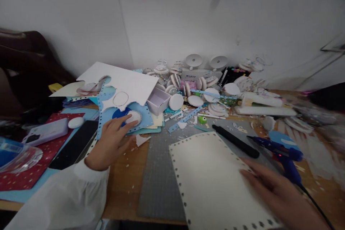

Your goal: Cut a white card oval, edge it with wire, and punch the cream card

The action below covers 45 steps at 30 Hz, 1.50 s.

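Observation:
My left hand (114, 136) stretches its fingers over a round white disc (134, 117) with a clear rim, fingertips touching it. That disc lies on blue dotted card (147, 114), beside a dark blue round thing (118, 114). Above it rests a white sheet (129, 82) with round cut-outs and one drawn circle. At the right, my slightly blurred right hand (272, 187) grips the side edge of a cream sheet (207, 179) with a dotted border. The sheet is tilted above the grey cutting mat (159, 172); some fingertips are hidden.
A black pen-like tool (235, 141) and a blue glue gun (283, 151) with a red light lie right. White discs (176, 101), an open small box (159, 101) and scraps crowd the back. Phones (75, 143) and a clear cup (18, 154) are left.

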Tool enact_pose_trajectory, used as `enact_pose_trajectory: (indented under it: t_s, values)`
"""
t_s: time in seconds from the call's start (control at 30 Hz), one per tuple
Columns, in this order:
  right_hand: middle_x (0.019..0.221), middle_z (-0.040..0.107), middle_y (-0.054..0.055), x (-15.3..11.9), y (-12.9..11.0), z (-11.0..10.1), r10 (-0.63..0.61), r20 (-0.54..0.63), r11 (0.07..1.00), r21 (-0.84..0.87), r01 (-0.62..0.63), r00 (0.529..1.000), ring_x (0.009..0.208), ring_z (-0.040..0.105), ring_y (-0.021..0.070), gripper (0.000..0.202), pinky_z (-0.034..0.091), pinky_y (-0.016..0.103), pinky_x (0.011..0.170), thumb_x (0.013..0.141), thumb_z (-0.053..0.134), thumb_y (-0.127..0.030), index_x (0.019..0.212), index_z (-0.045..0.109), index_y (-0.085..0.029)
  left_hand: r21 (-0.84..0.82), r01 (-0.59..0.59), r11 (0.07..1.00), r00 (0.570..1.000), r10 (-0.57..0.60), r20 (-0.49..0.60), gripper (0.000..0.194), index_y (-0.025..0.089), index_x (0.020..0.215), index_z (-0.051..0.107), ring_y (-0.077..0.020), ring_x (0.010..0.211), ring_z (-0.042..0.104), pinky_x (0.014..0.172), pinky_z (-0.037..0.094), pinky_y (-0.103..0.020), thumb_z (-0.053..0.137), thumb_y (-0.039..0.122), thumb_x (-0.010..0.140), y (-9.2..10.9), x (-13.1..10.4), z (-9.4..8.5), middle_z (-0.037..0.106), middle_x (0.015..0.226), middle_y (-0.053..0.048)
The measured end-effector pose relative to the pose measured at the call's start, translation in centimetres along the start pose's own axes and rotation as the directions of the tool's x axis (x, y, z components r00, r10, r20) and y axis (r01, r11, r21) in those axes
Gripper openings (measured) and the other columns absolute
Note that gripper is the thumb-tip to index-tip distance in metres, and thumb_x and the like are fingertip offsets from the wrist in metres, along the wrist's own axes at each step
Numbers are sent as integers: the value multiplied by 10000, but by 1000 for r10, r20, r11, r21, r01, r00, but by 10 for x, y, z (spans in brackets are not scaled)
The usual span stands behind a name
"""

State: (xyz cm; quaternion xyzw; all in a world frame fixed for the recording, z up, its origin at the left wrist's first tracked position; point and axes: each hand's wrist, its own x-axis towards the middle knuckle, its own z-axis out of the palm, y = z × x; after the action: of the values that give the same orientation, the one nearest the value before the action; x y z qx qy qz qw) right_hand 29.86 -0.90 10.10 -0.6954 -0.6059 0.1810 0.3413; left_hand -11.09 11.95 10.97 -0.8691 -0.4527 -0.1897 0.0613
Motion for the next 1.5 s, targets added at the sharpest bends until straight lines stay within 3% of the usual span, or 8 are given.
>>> enact_pose_trajectory:
  t_s: [0.1, 0.37, 0.5, 0.63, 0.93, 1.17, 1.3, 1.5]
  values:
    - [981, 738, 60, -1, -25, 31, -4, 275, 987, 157, -40, 962, 837, 703, 245, 342, 590, 294, 642, 811, 539, -470, 1023, 703, -258, -97, 12, 995, 998, -18, -52, 340, 241, 1247, 492, -270, 1221, 459, 996, 364, -456, 467, 274, 910, 13, -10, -15, 473, 1346, -108]
    - [1117, 668, 101, -32, -18, 63, 176, 334, 850, 423, -314, 926, 942, 670, 237, 422, 573, 268, 604, 882, 479, -467, 1218, 510, -214, -426, 177, 887, 984, -149, 98, 361, 242, 1222, 515, -196, 995, 606, 869, 493, -313, 552, 301, 867, 53, -14, -13, 639, 1110, -56]
    - [1129, 648, 94, -34, 3, 55, 36, 223, 948, 301, -104, 974, 1007, 645, 247, 360, 580, 343, 740, 888, 484, -418, 1199, 496, -237, -536, 176, 826, 976, -76, 204, 207, 201, 1044, 616, -147, 777, 627, 703, 512, -256, 514, 195, 864, 65, 2, 13, 686, 901, -28]
    - [1165, 592, 105, -15, 9, 41, -165, -33, 982, -101, 160, 986, 1004, 615, 274, 399, 534, 464, 845, 848, 544, -379, 1214, 477, -234, -520, 70, 851, 975, 52, 215, 170, 196, 943, 640, -171, 853, 624, 757, 494, -289, 504, 142, 857, 69, 17, 31, 672, 891, -35]
    - [1160, 568, 119, 50, -37, 78, -580, 350, 745, -136, 653, 736, 1065, 516, 271, 354, 462, 478, 887, 889, 513, -227, 1240, 487, -186, -554, 62, 830, 962, 98, 255, 161, 195, 933, 644, -155, 818, 616, 722, 471, -255, 538, 118, 841, 65, 23, 44, 666, 877, -27]
    - [953, 620, 77, 63, -21, 114, -583, 312, 794, 24, 608, 750, 902, 560, 218, 167, 486, 408, 794, 910, 474, -168, 1024, 591, -203, -612, 223, 759, 926, 31, 375, 199, 173, 979, 667, -150, 753, 602, 682, 464, -259, 574, 167, 803, 53, 28, 53, 679, 883, -41]
    - [920, 627, 63, 63, -15, 116, -551, 254, 834, 127, 537, 795, 892, 573, 203, 156, 493, 373, 777, 894, 504, -164, 1008, 599, -212, -693, 407, 595, 869, -19, 494, 208, 178, 975, 680, -123, 690, 583, 624, 457, -225, 619, 227, 781, 51, 36, 49, 671, 821, -19]
    - [874, 630, 44, 68, -22, 108, -438, 238, 888, 263, 376, 867, 848, 603, 176, 137, 515, 302, 711, 898, 494, -196, 931, 624, -225, -739, 668, 88, 744, -98, 661, 201, 164, 920, 669, -122, 730, 629, 670, 491, -227, 689, 242, 737, 55, 39, 43, 686, 802, -19]
